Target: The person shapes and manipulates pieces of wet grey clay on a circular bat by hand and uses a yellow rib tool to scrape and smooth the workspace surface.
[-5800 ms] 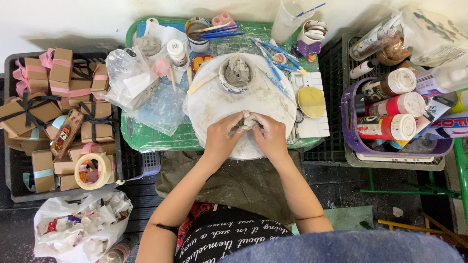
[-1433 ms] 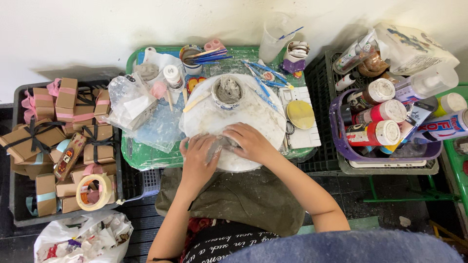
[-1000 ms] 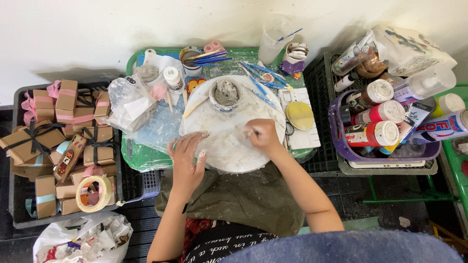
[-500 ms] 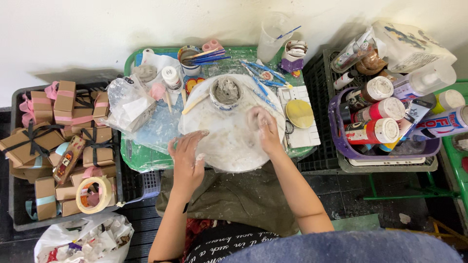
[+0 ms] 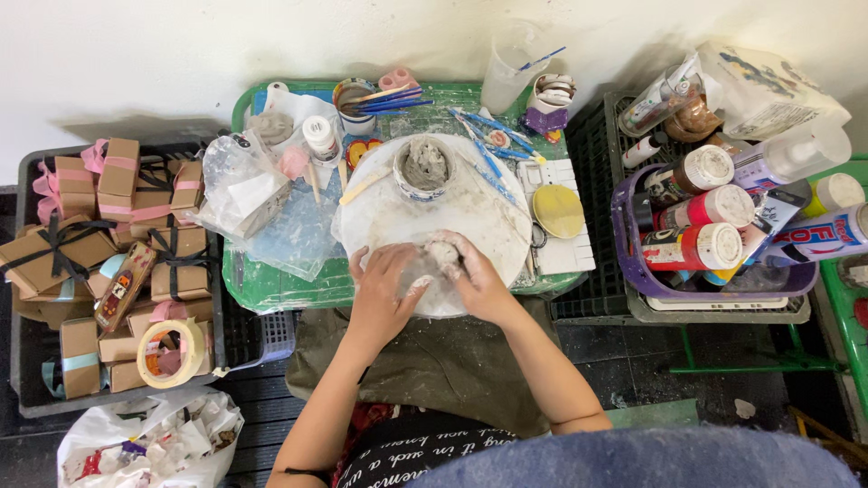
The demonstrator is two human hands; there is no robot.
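Nearest me, my two forearms run up from the lap to the round white clay-smeared work board (image 5: 470, 212) on the green plastic tray table (image 5: 271, 285). My left hand (image 5: 384, 289) and my right hand (image 5: 475, 276) meet at the board's near edge, both curled around a small grey lump of wet clay (image 5: 443, 251). The left cups it from the side, the right wraps it with fingers bent over the top; I think both are pressing it, though the fingers hide most of the lump. What shows is pale grey, rough and damp, and both hands are dusted with the same grey.

Just beyond, on the far part of the board, a small white bowl (image 5: 423, 170) holds grey clay slurry. Left of it lies a crumpled clear plastic bag (image 5: 244, 194). At the table's far edge a round cup (image 5: 354, 99) carries several paintbrushes, and a tall clear plastic jug (image 5: 511, 72) has a blue stick in it.

To the left, a black plastic crate (image 5: 27, 402) holds brown cardboard gift boxes (image 5: 108, 226) tied with pink and black ribbon, plus a roll of beige tape (image 5: 170, 352). To the right, a purple plastic basket (image 5: 633, 271) holds paint bottles (image 5: 692, 246) lying on their sides with white caps.
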